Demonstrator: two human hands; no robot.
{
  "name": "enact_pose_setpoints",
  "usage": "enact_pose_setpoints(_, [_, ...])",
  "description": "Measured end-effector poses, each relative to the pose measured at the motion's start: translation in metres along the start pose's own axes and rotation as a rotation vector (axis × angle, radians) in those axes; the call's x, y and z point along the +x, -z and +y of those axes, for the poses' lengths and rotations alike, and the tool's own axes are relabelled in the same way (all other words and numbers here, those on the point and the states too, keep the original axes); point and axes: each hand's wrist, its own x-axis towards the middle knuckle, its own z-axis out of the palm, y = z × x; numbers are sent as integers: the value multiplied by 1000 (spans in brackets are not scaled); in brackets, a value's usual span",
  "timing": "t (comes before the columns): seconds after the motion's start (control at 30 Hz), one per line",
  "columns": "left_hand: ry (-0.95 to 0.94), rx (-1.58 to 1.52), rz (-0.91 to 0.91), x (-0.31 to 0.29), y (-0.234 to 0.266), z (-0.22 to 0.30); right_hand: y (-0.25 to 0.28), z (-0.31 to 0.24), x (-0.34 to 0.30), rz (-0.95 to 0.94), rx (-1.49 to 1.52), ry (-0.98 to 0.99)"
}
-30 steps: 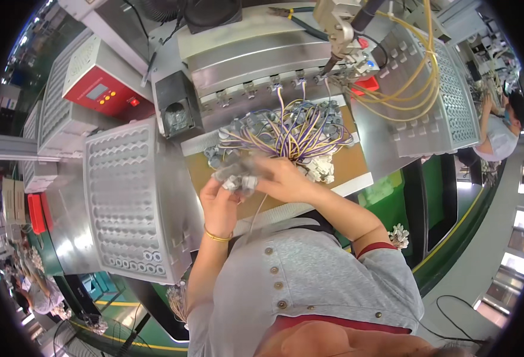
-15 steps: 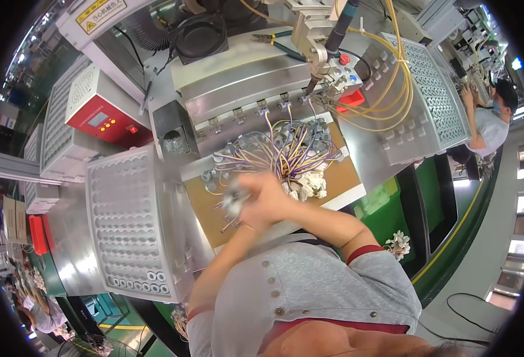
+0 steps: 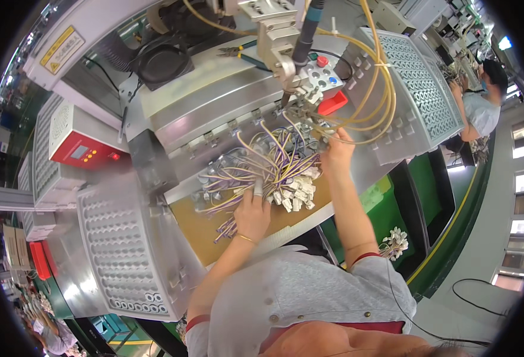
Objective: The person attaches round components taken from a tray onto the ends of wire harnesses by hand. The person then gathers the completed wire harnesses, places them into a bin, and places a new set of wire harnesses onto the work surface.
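Observation:
A pile of purple, yellow and white wires (image 3: 238, 177) with white plug connectors (image 3: 294, 193) lies on a brown board (image 3: 197, 229). My left hand (image 3: 253, 217) rests at the pile's near side, with a pale-covered finger stretched out among the wires. At the pile's right end, my right hand (image 3: 337, 153) has its fingers closed beside the small grey parts; what they hold is hidden. Several wires run up to the clamps (image 3: 235, 128) along the metal fixture (image 3: 214, 110) behind the pile. Loose purple wire ends (image 3: 226, 229) lie left of my left hand.
White trays with rows of holes stand left (image 3: 125, 250) and right (image 3: 419, 83). A red-fronted control box (image 3: 86, 149) is at the left. Yellow hoses (image 3: 386, 89) loop near my right hand, beside a button box (image 3: 321, 77). Pliers (image 3: 247, 56) lie behind; another person (image 3: 485, 107) works far right.
My hands have parted from a blurred grey part at the pile's left. The right hand has reached to the pile's right end; the left hand is now on the wires. The view has shifted.

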Motion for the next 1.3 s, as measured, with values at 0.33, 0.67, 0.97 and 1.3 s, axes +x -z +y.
enact_pose_setpoints(0.33, [-56, 56, 111, 6, 1, 8, -23, 32, 26, 93, 107, -81])
enact_pose_setpoints(0.67, [-7, -5, -1, 10, 14, 12, -16, 41, 29, 120, 395, -173])
enact_pose_setpoints(0.97, [92, -504, -26, 43, 52, 22, -29, 18, 45, 27, -18, -209])
enact_pose_setpoints(1.3, [489, -1147, 117, 55, 69, -28, 9, 1, 35, -119, -787, 134])
